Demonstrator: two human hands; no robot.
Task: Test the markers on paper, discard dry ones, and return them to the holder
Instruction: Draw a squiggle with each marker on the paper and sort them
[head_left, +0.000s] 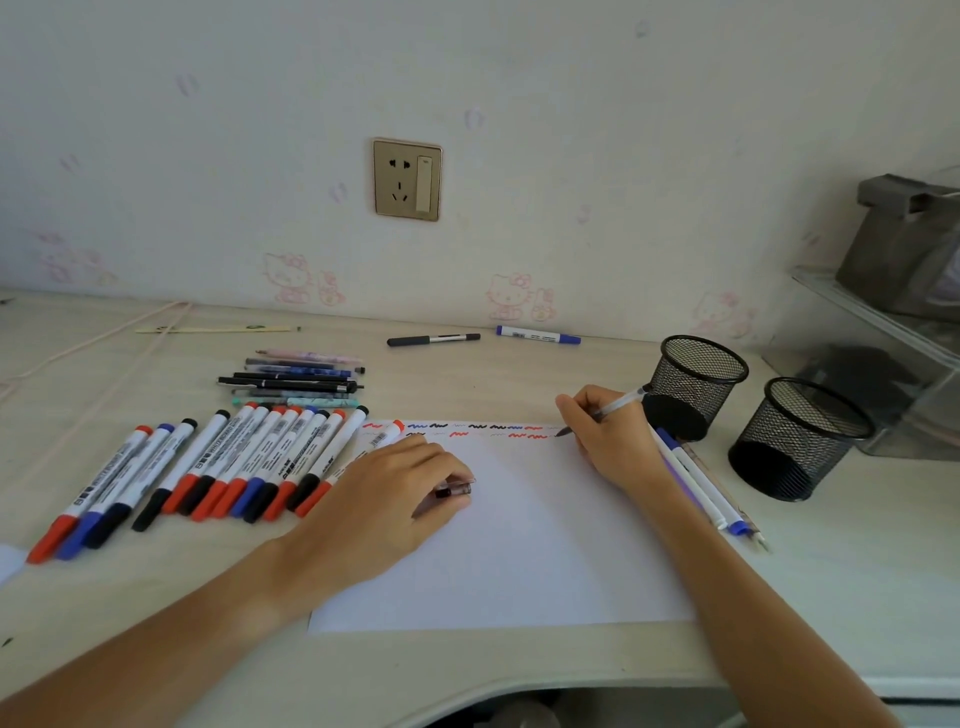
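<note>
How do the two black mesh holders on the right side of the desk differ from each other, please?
The far mesh holder stands closer to the wall and the right hand, its base partly hidden behind that hand's pen. The near mesh holder stands further right, closer to the desk edge, fully in view. Both are upright, black, and look empty.

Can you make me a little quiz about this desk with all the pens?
1. True or false: the right hand is drawing on the paper with a pen.
2. How many mesh holders stand at the right?
3. What does the left hand hold: A a pen cap, B scissors, C a ruler?

Key: 1 true. 2 two, the near holder and the far holder. 3 A.
</note>
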